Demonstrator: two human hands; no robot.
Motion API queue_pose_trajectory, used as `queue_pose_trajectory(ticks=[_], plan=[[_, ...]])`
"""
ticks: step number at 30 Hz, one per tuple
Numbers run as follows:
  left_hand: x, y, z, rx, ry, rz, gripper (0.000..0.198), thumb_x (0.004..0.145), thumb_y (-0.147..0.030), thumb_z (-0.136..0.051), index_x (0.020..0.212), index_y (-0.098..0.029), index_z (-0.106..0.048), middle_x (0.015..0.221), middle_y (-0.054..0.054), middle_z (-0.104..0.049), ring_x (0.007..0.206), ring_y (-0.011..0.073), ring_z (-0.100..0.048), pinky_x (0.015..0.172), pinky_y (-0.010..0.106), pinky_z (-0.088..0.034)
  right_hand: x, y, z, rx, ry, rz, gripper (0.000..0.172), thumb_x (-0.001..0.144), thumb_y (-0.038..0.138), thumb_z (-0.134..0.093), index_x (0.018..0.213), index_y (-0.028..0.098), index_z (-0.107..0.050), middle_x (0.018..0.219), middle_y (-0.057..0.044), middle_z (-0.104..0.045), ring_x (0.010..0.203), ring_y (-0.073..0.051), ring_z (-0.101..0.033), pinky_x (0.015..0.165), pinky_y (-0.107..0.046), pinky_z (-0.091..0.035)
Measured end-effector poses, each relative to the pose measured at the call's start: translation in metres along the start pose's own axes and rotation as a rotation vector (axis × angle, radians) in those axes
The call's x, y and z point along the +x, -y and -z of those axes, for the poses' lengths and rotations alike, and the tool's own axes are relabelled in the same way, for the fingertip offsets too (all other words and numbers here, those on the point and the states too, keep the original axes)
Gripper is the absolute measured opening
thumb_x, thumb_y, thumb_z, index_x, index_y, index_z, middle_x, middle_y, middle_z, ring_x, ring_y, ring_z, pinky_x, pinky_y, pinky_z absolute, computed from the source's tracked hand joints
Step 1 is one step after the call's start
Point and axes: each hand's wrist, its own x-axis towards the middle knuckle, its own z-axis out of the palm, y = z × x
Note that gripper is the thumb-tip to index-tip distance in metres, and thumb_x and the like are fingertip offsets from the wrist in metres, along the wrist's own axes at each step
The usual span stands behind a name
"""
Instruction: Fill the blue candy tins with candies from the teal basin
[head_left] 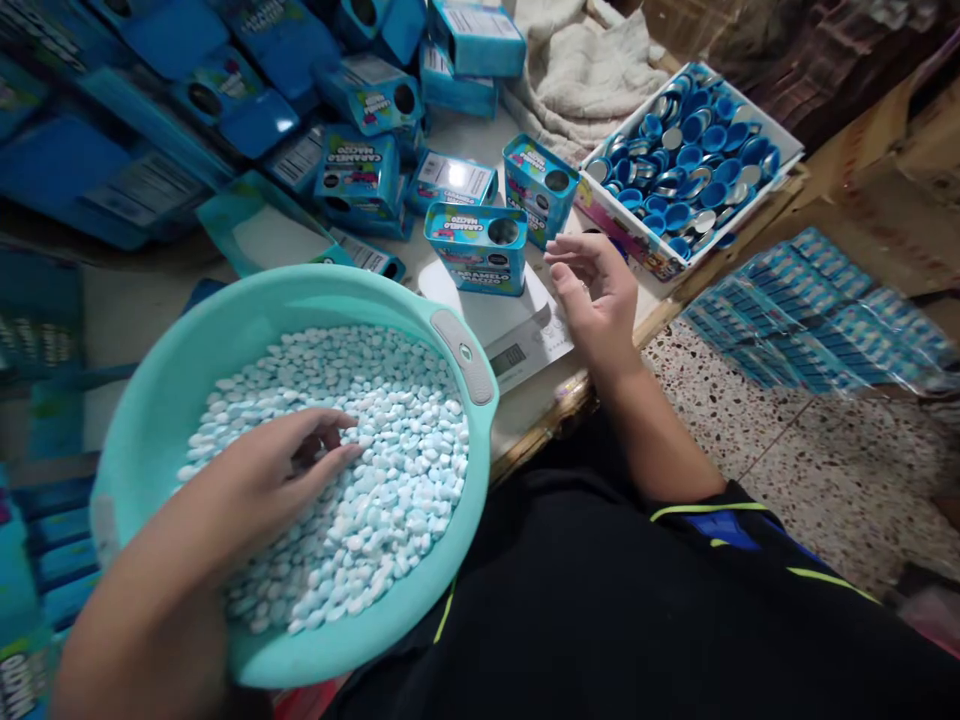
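My left hand (pixel 277 480) dips into a heap of pale blue-white candies (pixel 390 430), its fingers loosely curved and nothing visibly held. These candies fill a turquoise plastic bowl (pixel 300 290) resting at the table's near edge. My right hand (pixel 592 300) hangs open above the table, its fingers apart and touching nothing. Closest to it stands a blue "Caramelo Macizo" tin (pixel 540 188), tilted slightly. Another such tin (pixel 477 248) sits on a white digital kitchen scale (pixel 510 340), whose display is partly visible.
A white tray (pixel 686 165) holds several blue-and-silver round lids. Many blue tins and flat printed packaging (pixel 367 95) crowd the table's far side, beside a crumpled white cloth (pixel 585 80). Plastic-wrapped blue packs (pixel 810 320) lie beyond the table edge, above a speckled terrazzo floor (pixel 847 490).
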Motion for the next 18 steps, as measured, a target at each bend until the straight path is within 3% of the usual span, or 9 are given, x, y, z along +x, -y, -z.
queue_pose_trajectory(ticks=[10,18], plan=[[-0.0016,-0.0018,0.0029,-0.006,-0.053,-0.003,0.048,0.089,-0.065,-0.053,0.108,-0.023,-0.069,0.098,0.010,-0.078,0.090,0.0322,-0.073,0.077,0.043,-0.058,0.0031,0.0037,0.0020,0.041,0.013,-0.082,0.030,0.105,0.054,-0.052,0.119,0.032,-0.066,0.115,-0.003,-0.068,0.107,-0.021,-0.072,0.100,-0.045,-0.063],[-0.0046,-0.0004,0.0053,0.007,-0.093,-0.056,0.046,0.093,-0.061,-0.052,0.109,-0.022,-0.068,0.096,0.010,-0.076,0.087,0.0302,-0.072,0.076,0.043,-0.057,0.0043,0.0032,0.0031,0.045,-0.011,-0.062,0.027,0.103,0.054,-0.056,0.112,0.031,-0.068,0.108,-0.002,-0.070,0.104,-0.021,-0.071,0.095,-0.042,-0.064]])
